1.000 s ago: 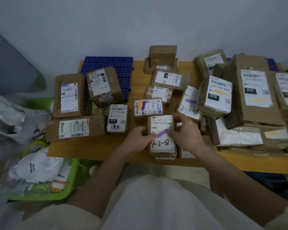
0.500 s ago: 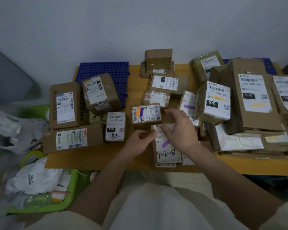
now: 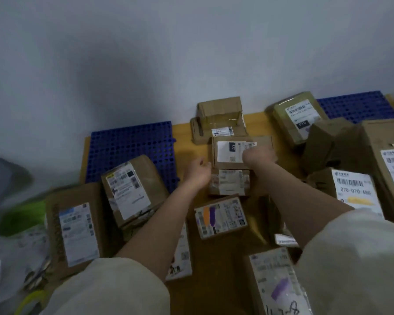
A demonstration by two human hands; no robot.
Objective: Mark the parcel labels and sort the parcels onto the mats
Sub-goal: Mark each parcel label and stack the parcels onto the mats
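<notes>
Brown parcel (image 3: 241, 151), white label up, under right hand (image 3: 257, 156); both hands' grip unclear.

Left hand (image 3: 197, 172): arm extended forward, fingers curled. Right hand (image 3: 256, 156): arm extended, fingers curled, grip contents indiscernible.

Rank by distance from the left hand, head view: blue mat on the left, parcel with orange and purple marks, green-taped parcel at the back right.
From the left hand:
1. Blue mat, just left of it.
2. Parcel with orange and purple marks, below it, toward the camera.
3. Green-taped parcel, far back right.
</notes>
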